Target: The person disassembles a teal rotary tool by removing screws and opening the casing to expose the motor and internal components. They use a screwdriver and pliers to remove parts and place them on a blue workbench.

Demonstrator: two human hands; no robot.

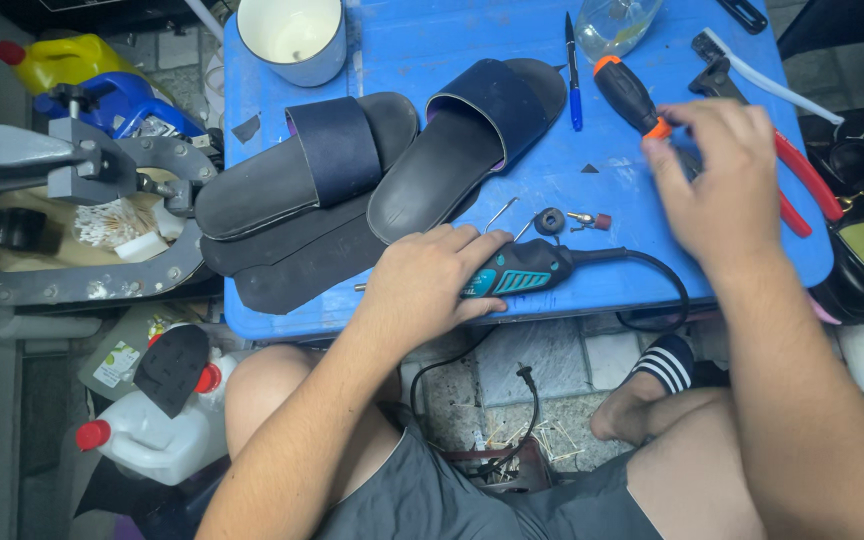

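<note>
One blue table [432,50] — tiled floor [542,360]

The right hand [727,175] was smeared with blur and hid the screwdriver's [628,95] shaft and part of the red-handled pliers [810,180]. The left hand [422,285] covered the front of the teal rotary tool [524,272]. The top edge cut off the white cup [292,38] and the glass bottle [616,22].
</note>
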